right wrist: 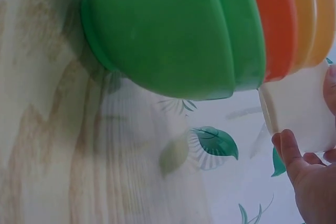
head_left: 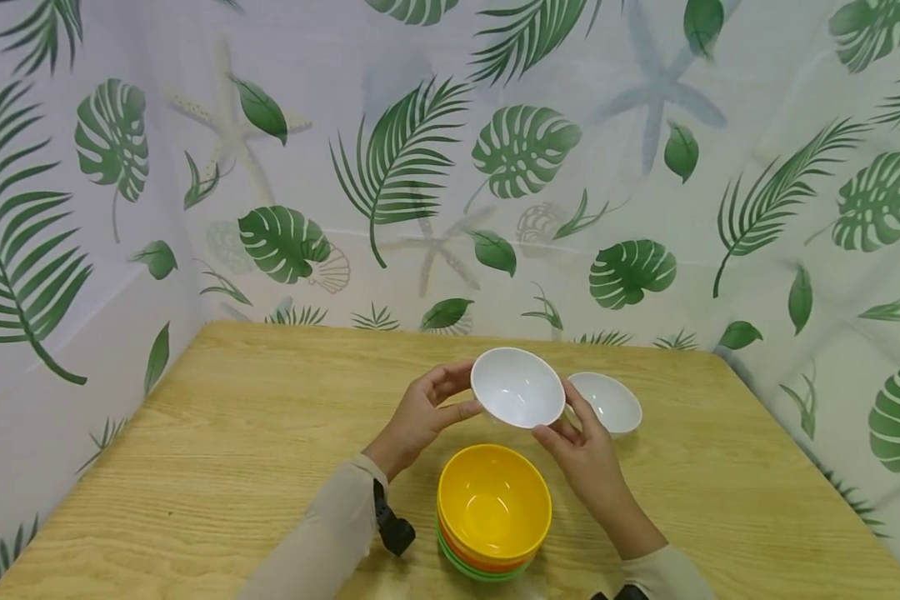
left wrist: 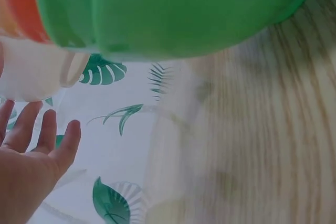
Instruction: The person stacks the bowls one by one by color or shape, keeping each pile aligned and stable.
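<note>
Both hands hold a white bowl in the air, its inside tilted to face the head camera. The left hand grips the bowl's left side between thumb and fingers. On the opposite side, the right hand pinches the rim, thumb at the front. Below and nearer stands a stack of bowls: a yellow bowl on top, orange under it, green at the bottom. Close up, the green bowl fills much of the left wrist view, and the raised white bowl shows beyond the stack in the right wrist view.
A second white bowl sits on the wooden table, just behind the right hand and partly hidden by it. A leaf-printed cloth wall stands along the table's back and sides.
</note>
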A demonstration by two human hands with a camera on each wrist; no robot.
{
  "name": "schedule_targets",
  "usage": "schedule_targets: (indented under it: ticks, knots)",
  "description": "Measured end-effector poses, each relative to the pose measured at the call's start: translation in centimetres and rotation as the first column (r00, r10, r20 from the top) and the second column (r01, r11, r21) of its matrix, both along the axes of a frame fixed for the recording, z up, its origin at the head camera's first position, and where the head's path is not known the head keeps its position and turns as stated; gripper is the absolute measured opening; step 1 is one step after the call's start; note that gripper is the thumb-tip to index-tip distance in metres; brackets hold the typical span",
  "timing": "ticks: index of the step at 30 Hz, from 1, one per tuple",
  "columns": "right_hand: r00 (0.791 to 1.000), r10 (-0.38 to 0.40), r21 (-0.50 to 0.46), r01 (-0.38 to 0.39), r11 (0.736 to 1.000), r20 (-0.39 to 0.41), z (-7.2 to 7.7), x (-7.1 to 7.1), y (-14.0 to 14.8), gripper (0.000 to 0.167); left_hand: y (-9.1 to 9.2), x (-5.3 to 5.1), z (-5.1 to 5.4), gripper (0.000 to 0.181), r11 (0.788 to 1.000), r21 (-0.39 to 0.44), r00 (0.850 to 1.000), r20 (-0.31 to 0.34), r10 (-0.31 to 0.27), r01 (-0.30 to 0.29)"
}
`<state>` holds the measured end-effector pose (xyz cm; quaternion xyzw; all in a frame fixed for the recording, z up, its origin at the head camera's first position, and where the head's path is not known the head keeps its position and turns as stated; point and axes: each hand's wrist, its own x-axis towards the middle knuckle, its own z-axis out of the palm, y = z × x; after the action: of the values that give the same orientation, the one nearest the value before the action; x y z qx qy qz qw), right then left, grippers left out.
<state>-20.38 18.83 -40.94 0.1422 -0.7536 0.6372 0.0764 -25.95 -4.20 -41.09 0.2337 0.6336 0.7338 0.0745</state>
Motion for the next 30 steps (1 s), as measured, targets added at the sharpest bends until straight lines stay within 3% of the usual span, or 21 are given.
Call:
schedule_targets:
  ticks: [3, 7, 11, 16, 24, 30]
  knots:
    - [1.0, -0.008, 0.014, 0.008, 1.0, -0.007, 0.4, 0.3, 0.0, 0.073, -0.2, 0.2, 0.3, 0.051, 0.999, -0.026, 1.0, -0.016, 0.023, -0.023]
    - [1.0, 0.016, 0.024, -0.016, 1.0, 0.0, 0.9, 0.8, -0.1, 0.073, -0.3, 0.6, 1.0, 0.06, 0.997, -0.07, 0.999, -0.041, 0.035, -0.038]
    - [0.998, 0.062, -0.011, -0.063, 0.998, -0.033, 1.4, 1.2, -0.1, 0.073, -0.3, 1.2, 2.0, 0.069, 0.993, -0.111, 0.995, -0.097, 0.018, -0.029]
    - [0.993, 0.083, -0.046, -0.087, 0.995, -0.079, 1.8, 1.4, -0.1, 0.072, -0.5, 1.7, 2.6, 0.063, 0.989, -0.148, 0.99, -0.14, 0.008, -0.029]
    - [0.994, 0.085, -0.054, -0.089, 0.995, -0.074, 2.6, 2.1, -0.2, 0.073, -0.7, 2.6, 3.1, 0.061, 0.989, -0.14, 0.982, -0.187, 0.015, -0.042]
    - [0.992, 0.077, 0.009, -0.077, 0.997, -0.102, 3.3, 2.9, 0.2, 0.074, -0.8, 3.4, 3.6, 0.065, 0.991, -0.123, 0.975, -0.222, 0.021, -0.049]
